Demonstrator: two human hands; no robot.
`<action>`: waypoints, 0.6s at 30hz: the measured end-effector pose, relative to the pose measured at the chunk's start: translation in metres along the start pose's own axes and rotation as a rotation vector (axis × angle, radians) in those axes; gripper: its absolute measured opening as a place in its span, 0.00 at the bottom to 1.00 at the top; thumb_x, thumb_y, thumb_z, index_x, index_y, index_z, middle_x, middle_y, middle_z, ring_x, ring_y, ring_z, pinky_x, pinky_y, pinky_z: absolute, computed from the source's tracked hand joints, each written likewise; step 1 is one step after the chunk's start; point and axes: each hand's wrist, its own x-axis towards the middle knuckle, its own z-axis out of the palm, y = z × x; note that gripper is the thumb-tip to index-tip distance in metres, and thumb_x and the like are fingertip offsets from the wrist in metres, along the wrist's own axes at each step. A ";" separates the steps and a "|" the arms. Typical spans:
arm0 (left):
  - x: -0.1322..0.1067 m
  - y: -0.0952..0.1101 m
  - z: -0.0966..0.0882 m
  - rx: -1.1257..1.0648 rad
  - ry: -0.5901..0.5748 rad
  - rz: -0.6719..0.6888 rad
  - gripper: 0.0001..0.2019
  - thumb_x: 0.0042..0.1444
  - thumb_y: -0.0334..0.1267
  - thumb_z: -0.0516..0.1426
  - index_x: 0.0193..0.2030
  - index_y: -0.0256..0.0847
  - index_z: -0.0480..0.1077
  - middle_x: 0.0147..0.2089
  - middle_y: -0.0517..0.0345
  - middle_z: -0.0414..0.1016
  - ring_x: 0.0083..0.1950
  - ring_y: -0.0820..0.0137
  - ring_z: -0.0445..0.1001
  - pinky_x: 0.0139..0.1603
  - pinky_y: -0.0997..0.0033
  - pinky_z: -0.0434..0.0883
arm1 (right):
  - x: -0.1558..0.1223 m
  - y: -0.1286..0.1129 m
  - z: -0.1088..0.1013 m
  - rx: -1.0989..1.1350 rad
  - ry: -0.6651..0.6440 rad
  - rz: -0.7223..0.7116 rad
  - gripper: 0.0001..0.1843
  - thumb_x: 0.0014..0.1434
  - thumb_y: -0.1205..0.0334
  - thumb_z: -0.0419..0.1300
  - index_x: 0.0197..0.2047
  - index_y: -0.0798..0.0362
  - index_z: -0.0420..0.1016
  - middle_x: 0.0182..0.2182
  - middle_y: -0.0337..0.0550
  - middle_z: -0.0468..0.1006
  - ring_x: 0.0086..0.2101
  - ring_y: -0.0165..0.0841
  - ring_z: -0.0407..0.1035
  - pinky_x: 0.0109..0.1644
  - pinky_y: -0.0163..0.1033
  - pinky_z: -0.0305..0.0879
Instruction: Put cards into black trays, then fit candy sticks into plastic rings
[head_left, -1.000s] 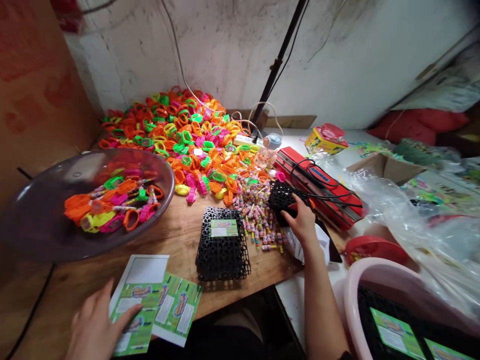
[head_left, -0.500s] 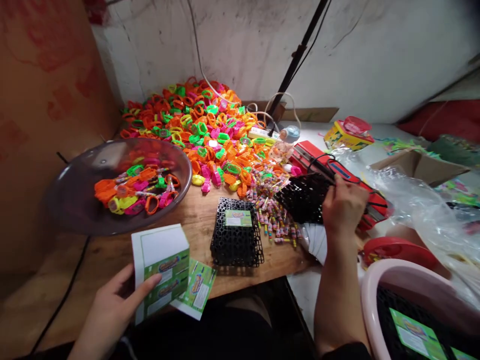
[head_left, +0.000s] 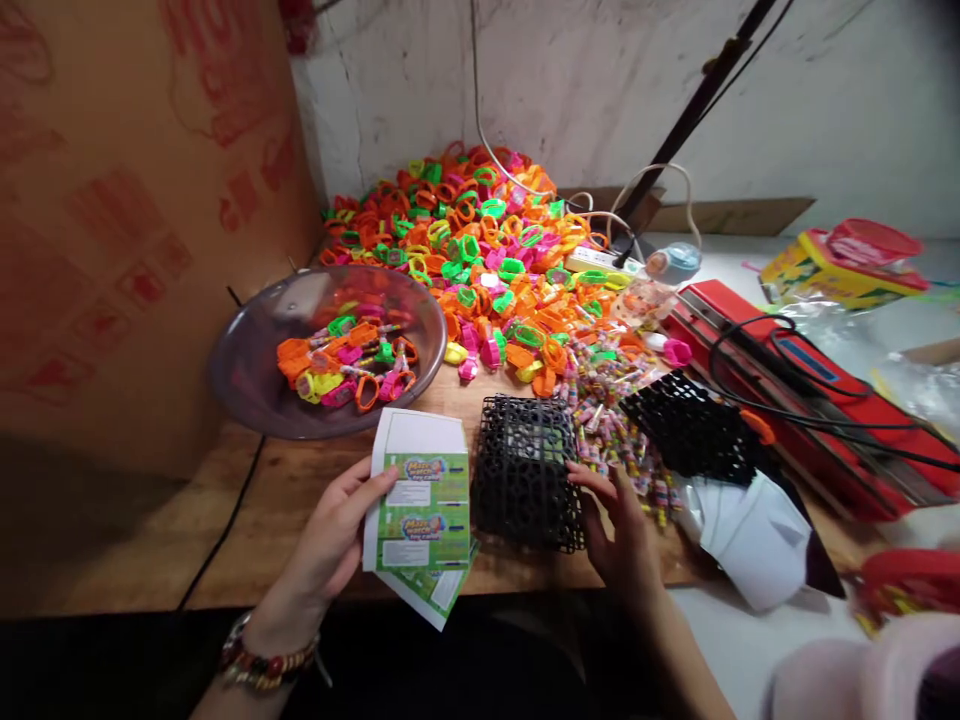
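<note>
My left hand [head_left: 322,540] pinches a few green-and-white printed cards [head_left: 425,500], thumb on top, above the table's front edge. The printing reads "Maze watch toy candy", as far as I can make out. To their right sits a stack of black plastic mesh sheets [head_left: 517,500]; a green card shows faintly through the top sheet. My right hand [head_left: 619,530] is at the stack's right edge, its fingers apart and touching the mesh. More black mesh [head_left: 690,425] lies further right, over white paper [head_left: 761,545].
A grey translucent bowl [head_left: 247,390] holds toy watches. Behind is a large heap of bright watches [head_left: 450,235], with small candy tubes [head_left: 611,410] beside it. A red sealing machine [head_left: 847,385] with black cables stands right; a cardboard box [head_left: 150,250] rises left. A pink tub [head_left: 832,665] is at lower right.
My right hand has come left from the mesh pile to the stack. A mesh sheet now covers the card on the stack. The view has turned left.
</note>
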 end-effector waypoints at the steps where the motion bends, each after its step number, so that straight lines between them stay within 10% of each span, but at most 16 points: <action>1: 0.001 -0.001 0.001 0.010 -0.014 0.011 0.21 0.42 0.42 0.70 0.43 0.36 0.76 0.38 0.50 0.82 0.35 0.64 0.80 0.37 0.69 0.76 | -0.007 0.003 -0.003 0.004 -0.008 0.015 0.36 0.64 0.73 0.48 0.71 0.43 0.42 0.40 0.43 0.79 0.46 0.37 0.76 0.49 0.51 0.74; 6: 0.003 -0.007 0.009 0.146 -0.088 0.097 0.17 0.46 0.44 0.66 0.42 0.38 0.76 0.38 0.53 0.81 0.38 0.66 0.78 0.41 0.70 0.73 | -0.005 -0.034 -0.016 0.062 0.061 0.075 0.40 0.61 0.72 0.53 0.72 0.44 0.42 0.38 0.42 0.79 0.44 0.40 0.75 0.52 0.57 0.71; 11: -0.005 -0.014 0.021 0.406 -0.150 0.221 0.13 0.50 0.45 0.61 0.36 0.38 0.76 0.35 0.57 0.78 0.38 0.66 0.73 0.43 0.69 0.69 | 0.032 -0.100 0.020 0.112 -0.046 -0.092 0.40 0.62 0.73 0.53 0.72 0.45 0.41 0.46 0.48 0.79 0.49 0.38 0.72 0.51 0.48 0.73; 18: -0.021 -0.026 0.021 0.536 -0.077 0.187 0.25 0.54 0.59 0.50 0.19 0.40 0.59 0.20 0.63 0.56 0.24 0.75 0.54 0.26 0.71 0.53 | 0.024 -0.106 0.048 0.058 -0.089 -0.398 0.35 0.64 0.75 0.50 0.71 0.58 0.44 0.44 0.51 0.80 0.48 0.39 0.71 0.51 0.47 0.70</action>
